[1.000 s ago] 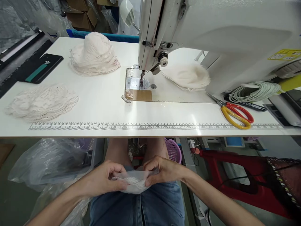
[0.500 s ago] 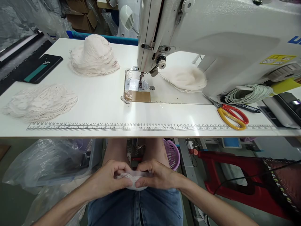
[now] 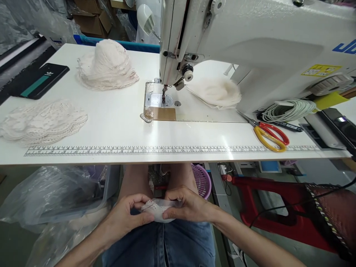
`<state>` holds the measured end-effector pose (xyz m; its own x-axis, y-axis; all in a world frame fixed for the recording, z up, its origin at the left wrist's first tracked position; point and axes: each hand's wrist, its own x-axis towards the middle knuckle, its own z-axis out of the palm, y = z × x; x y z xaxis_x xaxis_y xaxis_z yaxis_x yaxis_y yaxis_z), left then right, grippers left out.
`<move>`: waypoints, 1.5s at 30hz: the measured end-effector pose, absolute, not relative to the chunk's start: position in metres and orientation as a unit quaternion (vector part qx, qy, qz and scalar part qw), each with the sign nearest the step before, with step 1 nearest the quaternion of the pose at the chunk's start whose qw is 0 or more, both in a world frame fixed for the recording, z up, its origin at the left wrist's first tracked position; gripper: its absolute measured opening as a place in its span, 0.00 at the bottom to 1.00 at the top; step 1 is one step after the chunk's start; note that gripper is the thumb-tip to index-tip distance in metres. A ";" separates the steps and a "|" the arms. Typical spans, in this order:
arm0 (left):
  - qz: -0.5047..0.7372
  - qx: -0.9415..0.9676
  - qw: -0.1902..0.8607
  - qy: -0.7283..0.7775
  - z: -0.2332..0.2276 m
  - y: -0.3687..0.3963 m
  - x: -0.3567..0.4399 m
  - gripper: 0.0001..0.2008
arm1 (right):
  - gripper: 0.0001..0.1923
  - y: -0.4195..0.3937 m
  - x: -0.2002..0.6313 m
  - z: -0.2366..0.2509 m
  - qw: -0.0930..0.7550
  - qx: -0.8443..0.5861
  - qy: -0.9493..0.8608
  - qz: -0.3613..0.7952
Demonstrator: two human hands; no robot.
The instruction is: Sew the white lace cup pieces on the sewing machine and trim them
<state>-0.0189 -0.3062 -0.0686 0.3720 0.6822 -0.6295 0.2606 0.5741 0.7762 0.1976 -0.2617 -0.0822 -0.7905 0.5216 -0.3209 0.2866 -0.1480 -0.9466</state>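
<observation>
Both hands have drawn slightly apart since half a second ago, when they were bunched knuckle to knuckle over the lace piece (image 3: 158, 210); now the left hand (image 3: 128, 215) pinches its near-left edge between thumb and fingers while the right hand (image 3: 189, 205) grips the right edge, and more of the scalloped trim and the sheer layer under it shows between them. A second ago the piece was spread wider still, so the hands seem to be working along its rim, closing and opening as they go (my reading is that two layers are being matched or turned at the edge, and the piece is not yet ready to go up to the needle (image 3: 164, 97)). It sits low over the lap, above the jeans (image 3: 161, 244) and well below the table (image 3: 172, 135), nowhere near the machine (image 3: 250, 40). The view has also shifted a little rightward, so the piles slid left in frame without moving on the table: the flat lace pile (image 3: 41, 122) is now cut off at the left edge, the domed pile (image 3: 107, 65) stands behind it, and a third stack (image 3: 214, 92) lies partly behind the machine head. Scissors (image 3: 268, 135) lie near the right end. Hard to tell: how many layers the hands hold, since fingers cover both ends of the piece, and what fills the plastic bags (image 3: 52, 193) under the table.
</observation>
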 end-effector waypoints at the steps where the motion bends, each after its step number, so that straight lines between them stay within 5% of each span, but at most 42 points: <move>1: 0.151 0.433 0.703 0.544 -0.069 -0.307 -0.018 0.17 | 0.19 -0.262 0.198 -0.082 0.083 -0.311 -0.651 0.688; 45: 0.136 0.406 0.754 0.499 -0.059 -0.316 -0.015 0.20 | 0.21 -0.274 0.202 -0.087 0.073 -0.289 -0.599 0.743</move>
